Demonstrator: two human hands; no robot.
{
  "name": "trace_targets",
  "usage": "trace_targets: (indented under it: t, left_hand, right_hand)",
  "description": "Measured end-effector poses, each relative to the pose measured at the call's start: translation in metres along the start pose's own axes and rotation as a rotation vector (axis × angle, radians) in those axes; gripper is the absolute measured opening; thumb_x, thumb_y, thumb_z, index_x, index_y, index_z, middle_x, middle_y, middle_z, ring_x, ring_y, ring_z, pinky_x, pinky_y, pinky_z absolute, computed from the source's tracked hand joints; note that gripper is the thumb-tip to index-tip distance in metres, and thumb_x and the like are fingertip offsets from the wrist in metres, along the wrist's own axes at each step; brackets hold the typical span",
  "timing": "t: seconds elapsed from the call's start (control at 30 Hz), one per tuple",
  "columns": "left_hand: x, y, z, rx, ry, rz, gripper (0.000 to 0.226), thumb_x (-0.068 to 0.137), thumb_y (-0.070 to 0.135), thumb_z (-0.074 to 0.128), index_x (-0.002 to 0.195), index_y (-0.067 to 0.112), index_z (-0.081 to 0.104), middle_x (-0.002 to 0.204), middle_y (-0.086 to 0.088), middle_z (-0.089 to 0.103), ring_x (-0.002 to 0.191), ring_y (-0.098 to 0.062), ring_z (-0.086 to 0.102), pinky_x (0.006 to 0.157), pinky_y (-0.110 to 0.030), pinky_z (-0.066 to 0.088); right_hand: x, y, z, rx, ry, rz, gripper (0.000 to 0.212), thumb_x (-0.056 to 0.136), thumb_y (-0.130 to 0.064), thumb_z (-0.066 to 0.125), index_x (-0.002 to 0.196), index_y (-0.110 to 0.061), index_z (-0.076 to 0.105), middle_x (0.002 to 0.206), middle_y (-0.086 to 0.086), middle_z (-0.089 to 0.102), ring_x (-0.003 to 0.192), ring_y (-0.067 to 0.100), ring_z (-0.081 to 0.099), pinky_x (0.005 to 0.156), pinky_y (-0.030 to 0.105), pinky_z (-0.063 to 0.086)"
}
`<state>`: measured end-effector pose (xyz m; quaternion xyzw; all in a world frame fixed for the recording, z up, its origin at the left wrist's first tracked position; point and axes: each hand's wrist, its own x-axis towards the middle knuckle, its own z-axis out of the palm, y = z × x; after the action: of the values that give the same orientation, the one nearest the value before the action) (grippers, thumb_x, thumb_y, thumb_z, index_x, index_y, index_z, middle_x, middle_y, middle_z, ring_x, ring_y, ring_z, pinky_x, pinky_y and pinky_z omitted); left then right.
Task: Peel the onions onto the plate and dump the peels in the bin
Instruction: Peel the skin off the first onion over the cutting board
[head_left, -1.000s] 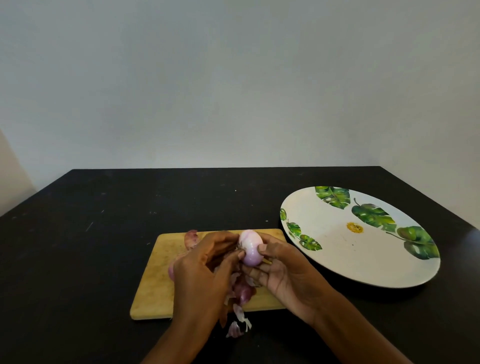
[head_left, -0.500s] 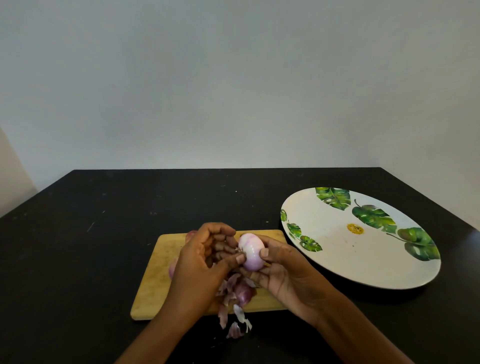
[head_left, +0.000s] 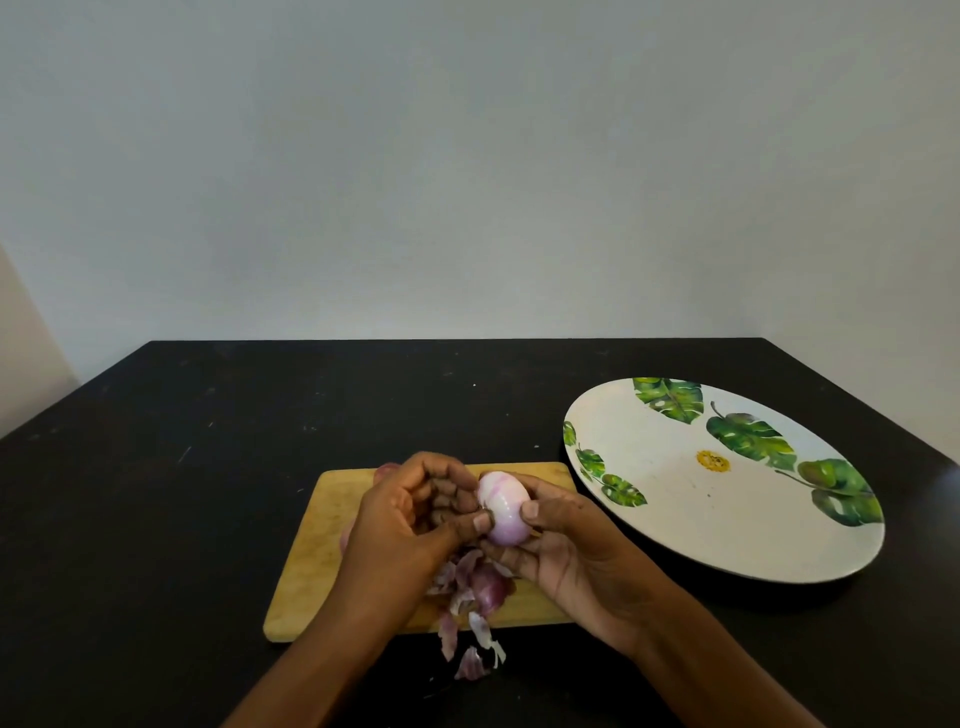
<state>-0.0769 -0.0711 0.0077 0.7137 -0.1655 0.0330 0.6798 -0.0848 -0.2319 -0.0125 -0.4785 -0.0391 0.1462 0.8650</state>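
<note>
While both hands work above the board (head_left: 332, 525), we note the onion (head_left: 503, 508) held between them, pale, glossy, mostly bare of skin. Our right hand (head_left: 576, 558) cups it from below and the right, thumb pressed on its near face, fingers curled under. Our left hand (head_left: 402, 519) is half closed; thumb and fingertips meet at the onion's left end, pinching there, though we cannot tell whether a strip of skin is caught. Peels (head_left: 470, 597) lie heaped on the board's near edge under the hands, a few spilling onto the table (head_left: 156, 467). More purple onion shows behind the left hand, mostly hidden. Plate (head_left: 727, 519) sits just right of the board, bare.
</note>
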Motion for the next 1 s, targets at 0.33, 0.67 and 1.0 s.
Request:
trace_targets:
  t: [0.33,0.67,1.0]
  left_hand:
    - [-0.006,-0.006,0.009,0.109,0.219,0.083,0.035,0.066,-0.002,0.078,0.094,0.017,0.066,0.083,0.007,0.074,0.077,-0.006,0.07,0.066,-0.013,0.053]
    - [-0.002,-0.008,0.003,0.137,0.193,0.107,0.023,0.066,-0.003,0.077,0.079,0.014,0.066,0.078,0.003,0.072,0.071,-0.008,0.069,0.065,-0.015,0.053]
    - [-0.006,-0.015,0.009,0.274,0.078,0.151,0.028,0.088,-0.01,0.053,0.069,0.01,0.048,0.073,-0.003,0.059,0.067,-0.015,0.058,0.062,-0.035,0.051]
  right_hand:
    - [0.0,0.0,0.002,0.027,0.072,-0.015,0.04,0.061,-0.017,0.075,0.1,-0.008,0.075,0.114,0.023,0.067,0.099,0.03,0.068,0.078,0.032,0.058]
    - [0.001,0.002,0.001,-0.003,0.097,0.004,0.065,0.054,-0.023,0.078,0.115,-0.004,0.066,0.116,0.024,0.066,0.106,0.035,0.066,0.085,0.036,0.057]
    - [0.0,0.002,0.007,-0.107,0.185,-0.05,0.044,0.071,-0.018,0.075,0.113,-0.008,0.066,0.11,0.016,0.071,0.103,0.028,0.068,0.083,0.033,0.057]
